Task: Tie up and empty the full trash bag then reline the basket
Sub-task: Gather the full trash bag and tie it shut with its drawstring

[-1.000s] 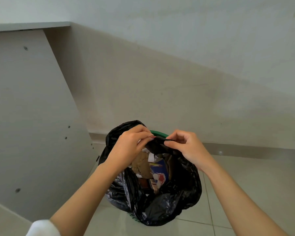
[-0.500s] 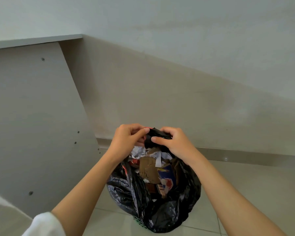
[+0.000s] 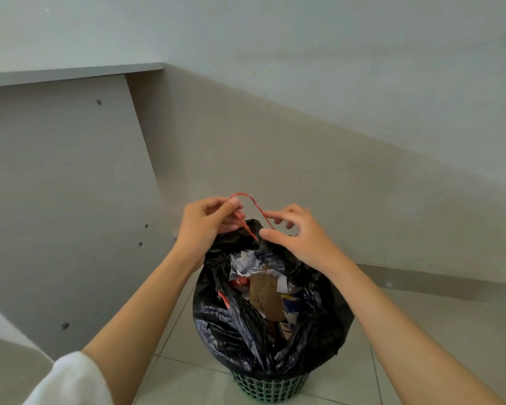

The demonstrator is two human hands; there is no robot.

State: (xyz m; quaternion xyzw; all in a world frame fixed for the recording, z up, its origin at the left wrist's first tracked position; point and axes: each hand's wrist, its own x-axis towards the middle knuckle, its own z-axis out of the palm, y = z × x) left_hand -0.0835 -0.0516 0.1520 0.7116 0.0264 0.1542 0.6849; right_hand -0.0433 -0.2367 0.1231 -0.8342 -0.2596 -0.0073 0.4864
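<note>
A black trash bag (image 3: 234, 325) stuffed with paper and cardboard scraps sits in a green mesh basket (image 3: 268, 388) on the tiled floor. Its mouth is partly drawn together at the top, with the rubbish still showing. A red drawstring (image 3: 247, 198) loops up out of the bag's rim. My left hand (image 3: 202, 226) pinches the left side of the loop between thumb and fingers. My right hand (image 3: 300, 238) is at the right side of the loop, thumb against the bag's gathered rim, fingers spread and loosely bent.
A grey cabinet side panel (image 3: 56, 200) with a countertop above stands close on the left. A plain wall (image 3: 333, 171) with a skirting strip runs behind the basket. Light floor tiles (image 3: 435, 331) stretch to the right.
The bag's rim was bunched between both hands; now a red drawstring loop is pulled up from it. My view has tipped down and the basket's base shows.
</note>
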